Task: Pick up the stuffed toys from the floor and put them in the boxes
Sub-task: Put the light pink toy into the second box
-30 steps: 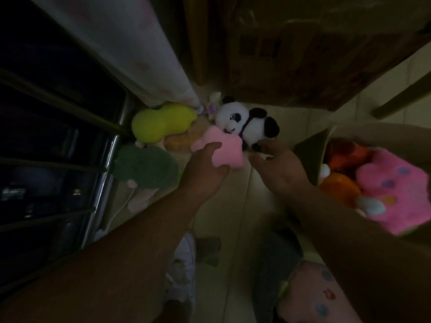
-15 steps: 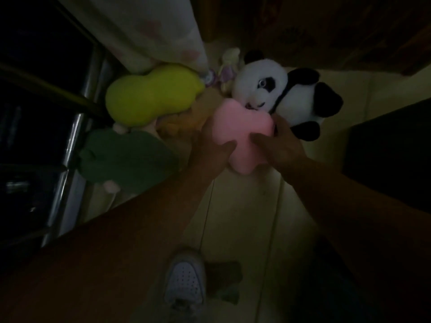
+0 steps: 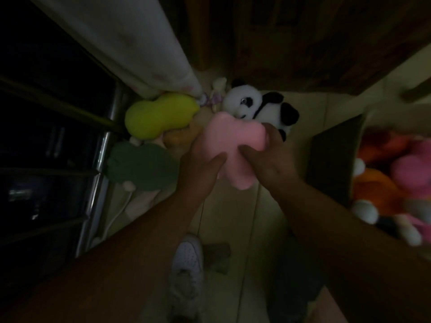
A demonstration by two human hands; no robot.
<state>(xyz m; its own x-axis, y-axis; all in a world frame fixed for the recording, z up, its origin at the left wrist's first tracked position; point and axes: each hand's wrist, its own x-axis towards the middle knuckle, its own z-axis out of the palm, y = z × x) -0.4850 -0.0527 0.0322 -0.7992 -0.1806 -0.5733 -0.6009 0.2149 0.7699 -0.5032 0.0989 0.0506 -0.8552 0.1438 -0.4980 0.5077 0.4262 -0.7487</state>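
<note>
Clamping pink plush toy [image 3: 235, 138] between left hand [image 3: 200, 159] and right hand [image 3: 268, 159] at the floor pile, right against the panda [image 3: 258, 106], not yet boxing it (box [image 3: 331, 159] at right looking part-filled already); leaving panda, yellow-green toy [image 3: 158, 117] and dark green toy [image 3: 142, 166] to collect.

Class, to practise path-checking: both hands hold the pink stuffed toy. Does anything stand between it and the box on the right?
Nothing loose does. The left hand and right hand grip the pink toy; bare floor leads to the box, whose near wall it must clear. The panda lies behind, off the path.
</note>
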